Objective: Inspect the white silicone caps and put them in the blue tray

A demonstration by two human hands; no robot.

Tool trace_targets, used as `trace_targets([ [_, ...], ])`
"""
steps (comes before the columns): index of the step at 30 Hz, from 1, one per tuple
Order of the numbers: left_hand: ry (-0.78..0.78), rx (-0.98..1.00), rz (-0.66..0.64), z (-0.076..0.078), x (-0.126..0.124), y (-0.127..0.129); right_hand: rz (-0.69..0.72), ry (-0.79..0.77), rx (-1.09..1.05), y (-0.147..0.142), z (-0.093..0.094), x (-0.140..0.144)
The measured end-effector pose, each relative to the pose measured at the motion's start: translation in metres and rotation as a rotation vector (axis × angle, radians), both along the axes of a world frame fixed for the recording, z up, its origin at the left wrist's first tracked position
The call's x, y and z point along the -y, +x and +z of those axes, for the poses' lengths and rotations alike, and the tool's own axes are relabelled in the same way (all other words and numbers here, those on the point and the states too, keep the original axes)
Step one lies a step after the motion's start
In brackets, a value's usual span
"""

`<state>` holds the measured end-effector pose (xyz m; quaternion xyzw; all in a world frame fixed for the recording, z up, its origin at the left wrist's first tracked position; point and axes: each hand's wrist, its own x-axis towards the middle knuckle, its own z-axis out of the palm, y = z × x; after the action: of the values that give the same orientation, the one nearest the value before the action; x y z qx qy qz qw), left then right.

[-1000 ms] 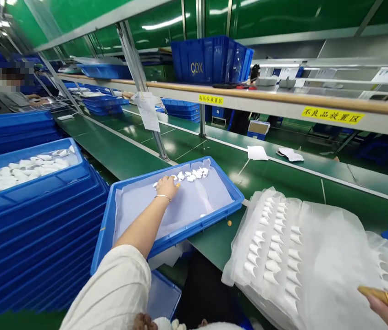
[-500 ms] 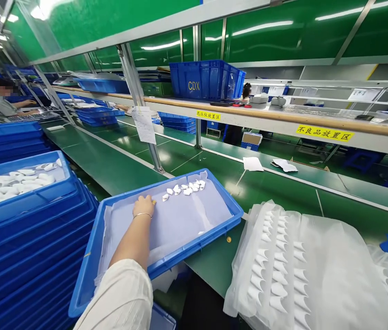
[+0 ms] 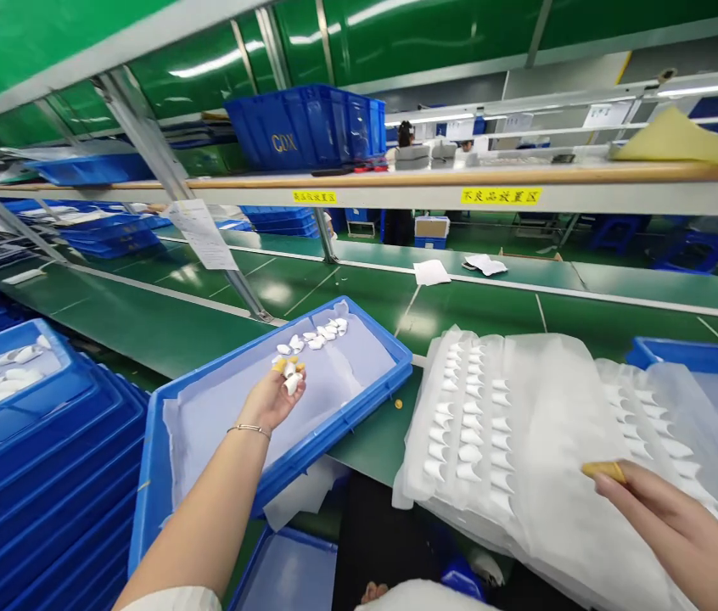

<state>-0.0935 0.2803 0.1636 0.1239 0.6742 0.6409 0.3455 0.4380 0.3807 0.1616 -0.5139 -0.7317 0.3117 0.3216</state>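
Note:
My left hand [image 3: 279,395], with yellow finger cots, is closed around a few small white hollow plastic pieces [image 3: 293,383], palm turned up. It hangs over a blue tray [image 3: 148,475] lined with a pale sheet. More white pieces [image 3: 324,333] lie in a loose group along the tray's far side. At the right, my right hand [image 3: 658,509] is above a translucent white packing sheet [image 3: 550,407]. Its thumb and cot-covered forefinger are together, and nothing shows between them. Rows of white pieces [image 3: 470,416] stand in that sheet, left and right of its middle.
Stacked blue trays [image 3: 98,433] stand at the left, the top one holding white pieces. Another blue tray [image 3: 664,350] sits behind the packing sheet. A slanted metal post [image 3: 161,153] and a shelf [image 3: 410,191] with a blue bin [image 3: 308,127] rise beyond the green bench [image 3: 372,441].
My left hand has lifted and turned palm up, now showing white pieces in its fingers. My right hand has come into view at the right. The whole view has swung to the right.

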Motion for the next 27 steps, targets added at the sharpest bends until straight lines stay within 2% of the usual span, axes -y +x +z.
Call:
trace_targets([
  [2,0.084,0.098,-0.136,0.007,-0.005,0.051,0.118,-0.118,0.022,-0.015,0.011,0.008],
  [5,0.153,0.23,-0.36,0.009,-0.01,0.132,0.308,-0.167,-0.04,-0.043,0.024,0.018],
  [8,0.21,0.335,-0.705,0.004,-0.011,0.202,0.444,-0.156,-0.106,-0.066,0.023,0.024],
  [11,0.139,0.286,-0.969,-0.008,-0.012,0.247,0.476,-0.165,-0.122,-0.077,0.013,0.028],
  [14,0.1,0.202,-1.087,-0.022,-0.013,0.268,0.567,-0.229,-0.196,-0.08,0.004,0.03],
  [16,0.118,0.175,-1.094,-0.03,-0.013,0.274,0.589,-0.284,-0.272,-0.078,-0.001,0.03],
  [19,0.152,0.091,-1.038,-0.036,-0.01,0.278,0.472,-0.365,-0.373,-0.072,-0.008,0.027],
  [21,0.142,-0.054,-0.968,-0.036,-0.007,0.28,0.411,-0.419,-0.405,-0.069,-0.012,0.026],
  [24,0.087,-0.269,-0.89,-0.032,-0.003,0.284,0.417,-0.467,-0.416,-0.068,-0.017,0.028],
  [27,0.046,-0.408,-0.878,-0.03,-0.002,0.287,0.404,-0.472,-0.406,-0.072,-0.018,0.032],
])
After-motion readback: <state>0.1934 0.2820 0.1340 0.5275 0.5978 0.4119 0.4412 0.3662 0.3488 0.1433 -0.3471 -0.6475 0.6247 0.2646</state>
